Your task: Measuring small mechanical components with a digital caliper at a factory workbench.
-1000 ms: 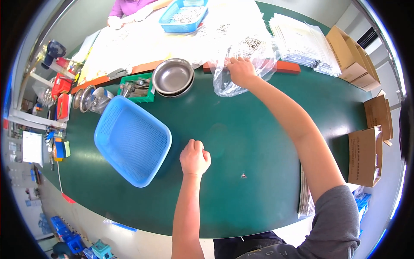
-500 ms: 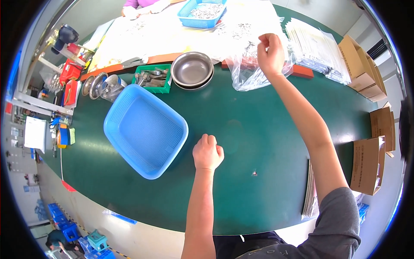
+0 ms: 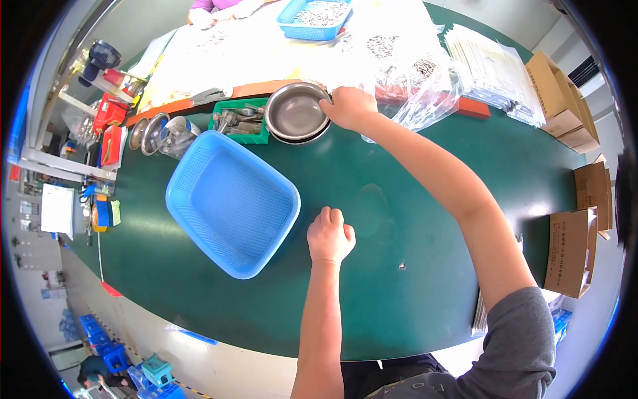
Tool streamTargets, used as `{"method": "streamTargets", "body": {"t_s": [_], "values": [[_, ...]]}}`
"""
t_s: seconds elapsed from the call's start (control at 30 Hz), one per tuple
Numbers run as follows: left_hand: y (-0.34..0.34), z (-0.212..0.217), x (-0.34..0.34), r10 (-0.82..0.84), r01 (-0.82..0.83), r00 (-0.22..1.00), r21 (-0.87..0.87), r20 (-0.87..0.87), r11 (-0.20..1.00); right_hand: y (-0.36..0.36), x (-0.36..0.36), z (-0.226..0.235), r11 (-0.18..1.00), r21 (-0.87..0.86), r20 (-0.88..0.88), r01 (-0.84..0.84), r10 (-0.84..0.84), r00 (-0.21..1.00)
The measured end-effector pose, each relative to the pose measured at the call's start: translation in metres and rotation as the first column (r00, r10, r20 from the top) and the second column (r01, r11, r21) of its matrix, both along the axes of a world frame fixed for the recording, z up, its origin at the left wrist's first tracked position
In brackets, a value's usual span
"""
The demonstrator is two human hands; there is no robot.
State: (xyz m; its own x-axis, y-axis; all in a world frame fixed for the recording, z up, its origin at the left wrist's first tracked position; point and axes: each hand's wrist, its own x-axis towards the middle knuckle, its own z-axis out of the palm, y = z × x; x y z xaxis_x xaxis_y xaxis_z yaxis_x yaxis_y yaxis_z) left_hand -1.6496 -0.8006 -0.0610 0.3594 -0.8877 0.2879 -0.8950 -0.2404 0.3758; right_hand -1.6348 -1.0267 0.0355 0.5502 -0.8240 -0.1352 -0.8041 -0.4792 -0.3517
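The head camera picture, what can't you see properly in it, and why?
In the head view:
- Inside the left hand: curled fingers hide whether it holds anything.
- Right hand: its own back hides whether it grips the top bowl.
- Bottom bowl: mostly hidden by the top bowl.
- Person in purple: cut off by the upper edge.
- Pieces in the far basket: too small to identify.

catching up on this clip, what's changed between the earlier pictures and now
The right hand has left the clear plastic bag and moved left to the rim of the upper metal bowl; whether it grips it is unclear. The left hand stays fisted beside the large blue basket, which stays put.
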Motion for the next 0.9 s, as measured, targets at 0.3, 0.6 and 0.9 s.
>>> {"method": "streamTargets", "body": {"t_s": [0.3, 0.6, 0.9], "values": [[-0.001, 0.001, -0.001, -0.005, 0.005, 1.000, 0.005, -0.010, 1.000, -0.008, 0.007, 0.005, 0.995, 0.078, -0.128, -0.061, 0.071, 0.989], [0.000, 0.000, -0.001, 0.018, -0.017, 0.999, -0.034, 0.030, 0.999, -0.007, 0.002, -0.006, 0.985, 0.165, -0.003, -0.048, 0.049, 0.999], [0.000, 0.002, -0.003, 0.025, -0.025, 0.999, -0.014, 0.042, 1.000, -0.005, -0.004, -0.005, 0.988, 0.130, -0.064, -0.078, 0.087, 0.994]]}}
